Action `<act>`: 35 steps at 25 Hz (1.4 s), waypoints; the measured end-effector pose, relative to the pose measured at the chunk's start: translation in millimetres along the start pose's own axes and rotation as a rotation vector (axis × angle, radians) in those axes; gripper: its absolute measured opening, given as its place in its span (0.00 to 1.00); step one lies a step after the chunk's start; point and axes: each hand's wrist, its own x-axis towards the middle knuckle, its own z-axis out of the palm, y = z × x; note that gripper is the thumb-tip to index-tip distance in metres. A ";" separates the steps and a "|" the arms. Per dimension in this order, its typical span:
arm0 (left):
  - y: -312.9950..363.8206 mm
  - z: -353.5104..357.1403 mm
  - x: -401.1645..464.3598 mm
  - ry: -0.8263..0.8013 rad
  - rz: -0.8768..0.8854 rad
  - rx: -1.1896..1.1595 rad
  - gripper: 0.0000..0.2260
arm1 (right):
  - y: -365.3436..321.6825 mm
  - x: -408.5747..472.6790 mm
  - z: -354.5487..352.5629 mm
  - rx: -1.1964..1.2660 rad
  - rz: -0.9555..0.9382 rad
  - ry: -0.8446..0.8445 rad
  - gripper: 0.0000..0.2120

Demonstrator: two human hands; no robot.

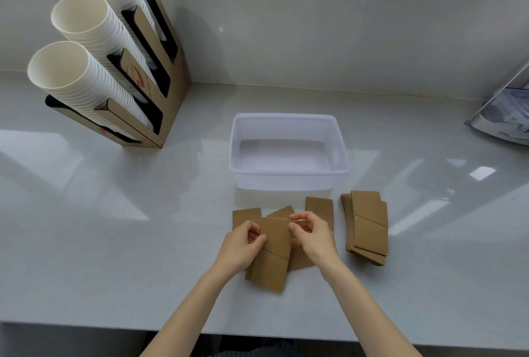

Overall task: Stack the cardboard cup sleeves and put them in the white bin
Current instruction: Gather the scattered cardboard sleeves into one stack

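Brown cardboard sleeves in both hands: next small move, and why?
Probably square up the held brown cardboard sleeves between left hand and right hand. Their edges look fanned, loose brown sleeves lie beneath, the side stack of brown sleeves waits, and the white plastic bin holds nothing.

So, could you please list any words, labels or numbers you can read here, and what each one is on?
None can be read for certain.
Cup holder: a red mark and a line of dark letters on one divider, too blurred to read.
Cardboard sleeves, white bin, paper cups: no print visible.
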 end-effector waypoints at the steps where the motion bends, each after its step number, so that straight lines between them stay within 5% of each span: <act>1: -0.2 -1.2 -0.1 -0.001 -0.005 -0.004 0.03 | -0.1 -0.7 -0.9 -0.058 -0.018 -0.001 0.04; 8: 6.1 -7.6 -4.0 0.024 -0.063 -0.127 0.03 | 3.5 -0.8 -2.8 -0.667 -0.060 0.146 0.21; 13: 4.8 -10.6 -6.0 0.032 -0.100 -0.184 0.04 | 3.4 4.4 1.0 -0.796 0.084 0.102 0.25; 26: 2.8 -14.9 -6.2 0.063 -0.175 -0.278 0.04 | -7.7 1.2 1.5 -0.635 0.146 0.085 0.35; 35: 8.1 -17.0 -8.0 0.054 -0.201 -0.516 0.07 | -34.6 -20.6 24.3 -0.352 -0.096 -0.154 0.39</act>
